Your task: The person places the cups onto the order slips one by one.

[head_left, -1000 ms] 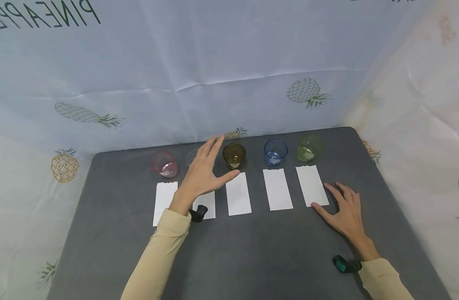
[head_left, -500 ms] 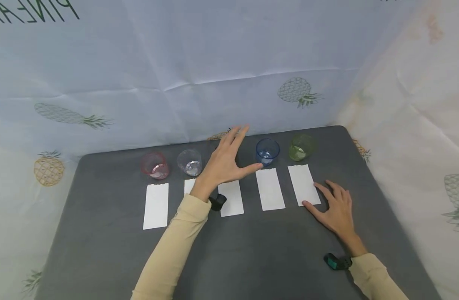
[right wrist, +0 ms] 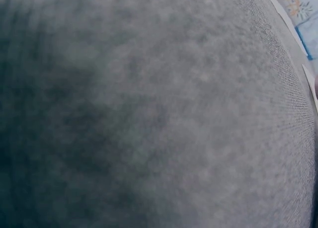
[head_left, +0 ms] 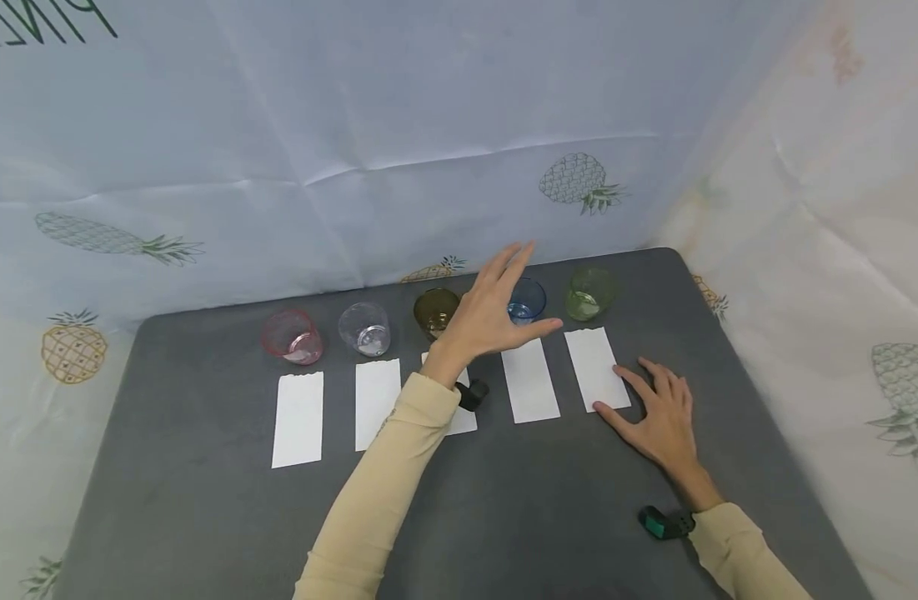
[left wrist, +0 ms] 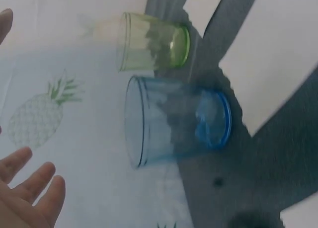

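My left hand (head_left: 489, 312) is spread with thumb and fingers apart, holding nothing. In the head view it overlaps the blue glass (head_left: 526, 302) and the right side of the brown glass (head_left: 433, 310). The left wrist view shows the blue glass (left wrist: 179, 121) upright, with the green glass (left wrist: 154, 43) beyond it and my fingers (left wrist: 32, 188) off to one side. My right hand (head_left: 657, 417) rests at the right edge of the rightmost white paper slip (head_left: 597, 367), fingers loosely bent and holding nothing. The right wrist view is mostly blurred table surface.
A pink glass (head_left: 293, 337) and a clear glass (head_left: 365, 329) stand at the left of the row. White slips lie before the glasses, among them the leftmost slip (head_left: 298, 421). A pineapple-print cloth (head_left: 278, 225) hangs behind the grey table (head_left: 203, 500).
My left hand has moved rightward along the row, from over the clear glass past the brown one to the blue one. The right hand stays by its slip; the view has shifted slightly.
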Demonstrator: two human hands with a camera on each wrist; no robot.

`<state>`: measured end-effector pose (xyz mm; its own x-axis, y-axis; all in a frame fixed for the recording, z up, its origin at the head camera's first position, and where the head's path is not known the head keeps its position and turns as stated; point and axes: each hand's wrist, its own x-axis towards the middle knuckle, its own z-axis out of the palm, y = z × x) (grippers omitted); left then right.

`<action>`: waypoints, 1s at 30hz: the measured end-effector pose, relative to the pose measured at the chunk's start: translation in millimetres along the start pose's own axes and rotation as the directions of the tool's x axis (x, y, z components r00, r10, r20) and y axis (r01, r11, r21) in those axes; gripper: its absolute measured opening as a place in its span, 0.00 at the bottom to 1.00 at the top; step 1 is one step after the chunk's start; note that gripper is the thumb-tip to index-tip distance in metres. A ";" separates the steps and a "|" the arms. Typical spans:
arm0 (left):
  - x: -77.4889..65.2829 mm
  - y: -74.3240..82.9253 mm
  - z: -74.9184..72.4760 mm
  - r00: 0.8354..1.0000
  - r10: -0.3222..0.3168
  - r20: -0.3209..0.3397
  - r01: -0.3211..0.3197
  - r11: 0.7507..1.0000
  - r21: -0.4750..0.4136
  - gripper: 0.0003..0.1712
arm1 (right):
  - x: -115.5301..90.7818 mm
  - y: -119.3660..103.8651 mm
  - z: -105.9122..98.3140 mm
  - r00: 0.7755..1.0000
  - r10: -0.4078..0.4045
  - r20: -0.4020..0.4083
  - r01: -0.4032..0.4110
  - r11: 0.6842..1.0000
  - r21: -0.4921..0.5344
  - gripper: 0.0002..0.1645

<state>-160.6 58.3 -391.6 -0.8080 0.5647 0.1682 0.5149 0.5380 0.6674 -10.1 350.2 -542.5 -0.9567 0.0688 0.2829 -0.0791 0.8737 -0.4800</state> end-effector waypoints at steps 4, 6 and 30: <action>12.9 3.9 11.5 1.000 0.023 0.013 -0.023 1.000 -0.011 0.62 | 0.1 -0.1 -1.7 1.000 -0.006 -0.005 0.006 1.000 0.003 0.43; 19.4 5.2 17.6 0.999 0.034 0.023 -0.034 0.999 -0.009 0.61 | 0.0 -0.4 -2.1 1.000 -0.006 -0.003 0.006 1.000 0.003 0.43; 72.9 21.8 79.7 0.987 -0.098 0.128 0.089 0.993 0.071 0.60 | 0.8 2.2 -0.1 1.000 -0.014 0.016 0.014 1.000 -0.014 0.43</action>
<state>-185.5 161.1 -422.5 -0.8112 0.5847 0.0081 0.4597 0.6292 0.6268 -10.9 352.3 -543.3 -0.9599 0.0489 0.2762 -0.0887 0.8812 -0.4644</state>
